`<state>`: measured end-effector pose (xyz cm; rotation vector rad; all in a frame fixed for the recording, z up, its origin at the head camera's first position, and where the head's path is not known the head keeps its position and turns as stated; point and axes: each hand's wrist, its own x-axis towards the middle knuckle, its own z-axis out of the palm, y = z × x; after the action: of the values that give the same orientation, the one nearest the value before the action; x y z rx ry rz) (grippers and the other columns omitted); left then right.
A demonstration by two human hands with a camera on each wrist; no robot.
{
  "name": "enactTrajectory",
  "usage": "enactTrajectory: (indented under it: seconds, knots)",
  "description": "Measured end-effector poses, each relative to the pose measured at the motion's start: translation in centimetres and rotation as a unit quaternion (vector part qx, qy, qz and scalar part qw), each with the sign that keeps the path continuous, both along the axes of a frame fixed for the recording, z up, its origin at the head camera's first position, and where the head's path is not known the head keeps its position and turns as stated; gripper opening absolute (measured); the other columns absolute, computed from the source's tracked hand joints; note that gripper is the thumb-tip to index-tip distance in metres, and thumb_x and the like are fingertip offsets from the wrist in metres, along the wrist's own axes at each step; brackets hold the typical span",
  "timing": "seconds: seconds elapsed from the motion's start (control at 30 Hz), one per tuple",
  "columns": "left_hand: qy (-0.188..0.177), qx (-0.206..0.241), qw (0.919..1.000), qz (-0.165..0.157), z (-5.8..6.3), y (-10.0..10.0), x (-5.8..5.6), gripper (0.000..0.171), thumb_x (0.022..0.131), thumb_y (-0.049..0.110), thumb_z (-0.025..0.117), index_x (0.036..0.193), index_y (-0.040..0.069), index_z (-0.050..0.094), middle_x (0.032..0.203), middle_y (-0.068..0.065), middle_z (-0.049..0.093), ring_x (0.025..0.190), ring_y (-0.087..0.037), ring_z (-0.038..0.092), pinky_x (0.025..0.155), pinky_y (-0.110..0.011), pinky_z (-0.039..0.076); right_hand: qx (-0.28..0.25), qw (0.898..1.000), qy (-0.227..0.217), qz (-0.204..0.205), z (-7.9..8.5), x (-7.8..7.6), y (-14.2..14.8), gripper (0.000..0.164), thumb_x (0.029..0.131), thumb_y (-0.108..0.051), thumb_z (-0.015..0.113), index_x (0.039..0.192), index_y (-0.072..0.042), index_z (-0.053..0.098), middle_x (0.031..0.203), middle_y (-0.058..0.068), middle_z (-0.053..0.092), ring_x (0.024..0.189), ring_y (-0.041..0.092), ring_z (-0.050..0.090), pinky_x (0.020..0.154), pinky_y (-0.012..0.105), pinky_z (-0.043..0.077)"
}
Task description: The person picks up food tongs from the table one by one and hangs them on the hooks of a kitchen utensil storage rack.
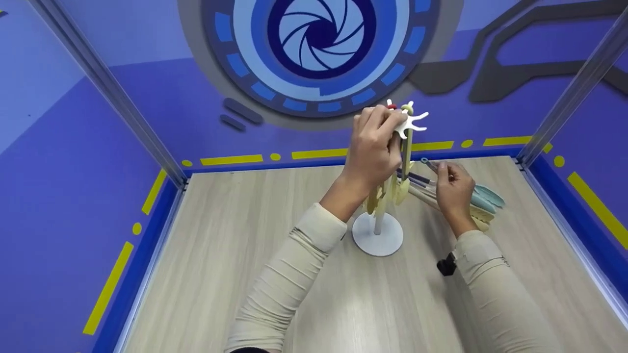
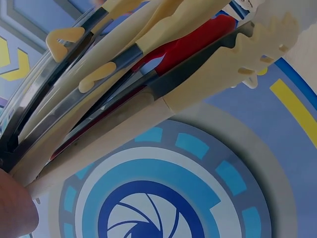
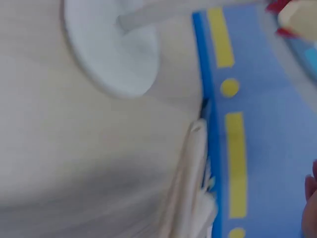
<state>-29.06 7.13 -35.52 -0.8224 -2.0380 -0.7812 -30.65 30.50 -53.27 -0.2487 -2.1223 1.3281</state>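
A white stand with a round base [image 1: 378,244] and a forked white top [image 1: 414,122] stands upright. My left hand [image 1: 374,139] grips it near the top, fingers curled over; the exact hold is partly hidden. Several tongs [image 1: 402,191] with cream heads hang below, with yellow and red rings at the top. Close up in the left wrist view are cream tongs [image 2: 223,69] and red tongs [image 2: 198,44]. To the right, my right hand [image 1: 455,189] pinches the handle of tongs with a small teal ring [image 1: 425,160]; their head is partly hidden behind the hand.
More tongs with teal heads [image 1: 488,197] and beige heads [image 1: 482,215] lie on the wooden table [image 1: 235,255], behind and below the right hand. Blue patterned walls [image 1: 137,108] enclose its back and sides. Metal posts [image 1: 571,93] rise at the back corners.
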Motion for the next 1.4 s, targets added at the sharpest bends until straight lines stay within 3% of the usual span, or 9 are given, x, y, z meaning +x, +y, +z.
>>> enactTrajectory:
  seconds: [0.13, 0.3, 0.47, 0.6, 0.87, 1.07, 1.4]
  knots:
    - [-0.002, 0.0, 1.0, -0.005, 0.1, 0.1, -0.1, 0.022, 0.101, 0.007, 0.06, 0.115, 0.014, 0.076, 0.11, -0.005, 0.069, 0.114, -0.023, 0.058, 0.101, -0.033, 0.046, 0.044, 0.996, -0.081, -0.009, -1.9, 0.0, 1.5, 0.038, 0.112, -0.027, 0.05, 0.118, 0.004, 0.072, 0.11, 0.018, 0.067, 0.1, 0.022, 0.058, 0.09, 0.027, 0.044]
    - [-0.005, -0.001, 1.0, -0.006, 0.1, 0.0, 0.0, 0.022, 0.099, 0.005, 0.06, 0.114, 0.014, 0.075, 0.109, -0.005, 0.068, 0.113, -0.023, 0.058, 0.101, -0.034, 0.046, 0.101, 0.984, -0.148, 0.016, -4.0, 0.3, 2.8, 0.037, 0.11, -0.022, 0.052, 0.123, 0.008, 0.069, 0.12, 0.027, 0.064, 0.114, 0.041, 0.059, 0.102, 0.051, 0.045]
    - [-0.01, -0.007, 0.9999, -0.004, 0.0, -0.1, 0.1, 0.022, 0.099, 0.006, 0.061, 0.114, 0.015, 0.075, 0.109, -0.004, 0.068, 0.114, -0.023, 0.058, 0.101, -0.033, 0.046, 0.15, 0.963, -0.218, 0.045, -5.5, 0.8, 3.5, 0.044, 0.109, -0.026, 0.055, 0.135, 0.008, 0.063, 0.134, 0.031, 0.059, 0.131, 0.049, 0.052, 0.114, 0.063, 0.04]
    - [-0.01, -0.008, 0.9999, -0.007, -0.1, 0.0, 0.1, 0.022, 0.099, 0.006, 0.06, 0.114, 0.015, 0.074, 0.11, -0.004, 0.068, 0.115, -0.023, 0.058, 0.101, -0.033, 0.046, 0.179, 0.946, -0.264, 0.059, -6.7, 1.1, 3.8, 0.052, 0.108, -0.029, 0.055, 0.14, 0.012, 0.057, 0.135, 0.034, 0.055, 0.131, 0.053, 0.05, 0.113, 0.066, 0.04]
    - [-0.002, 0.005, 0.9999, -0.01, -0.1, -0.2, -0.1, 0.021, 0.099, 0.006, 0.061, 0.112, 0.014, 0.075, 0.109, -0.004, 0.069, 0.112, -0.022, 0.058, 0.101, -0.033, 0.046, 0.201, 0.939, -0.266, 0.081, -8.2, 1.1, 3.6, 0.048, 0.107, -0.026, 0.056, 0.137, 0.012, 0.059, 0.124, 0.031, 0.057, 0.119, 0.049, 0.053, 0.103, 0.066, 0.043]
    - [-0.005, 0.004, 0.9999, -0.01, -0.1, -0.1, -0.1, 0.022, 0.099, 0.005, 0.061, 0.113, 0.014, 0.075, 0.109, -0.004, 0.068, 0.113, -0.022, 0.058, 0.101, -0.032, 0.046, 0.224, 0.943, -0.236, 0.065, -8.1, 0.9, 3.5, 0.045, 0.106, -0.021, 0.056, 0.138, 0.01, 0.059, 0.135, 0.033, 0.055, 0.13, 0.053, 0.05, 0.112, 0.068, 0.037]
    - [-0.012, 0.001, 0.9999, -0.009, -0.1, -0.3, -0.1, 0.023, 0.099, 0.005, 0.061, 0.115, 0.014, 0.076, 0.109, -0.004, 0.068, 0.113, -0.023, 0.057, 0.102, -0.033, 0.046, 0.242, 0.922, -0.293, 0.065, -8.2, 0.3, 3.6, 0.052, 0.102, -0.022, 0.06, 0.139, 0.014, 0.054, 0.136, 0.034, 0.05, 0.131, 0.054, 0.043, 0.114, 0.068, 0.03]
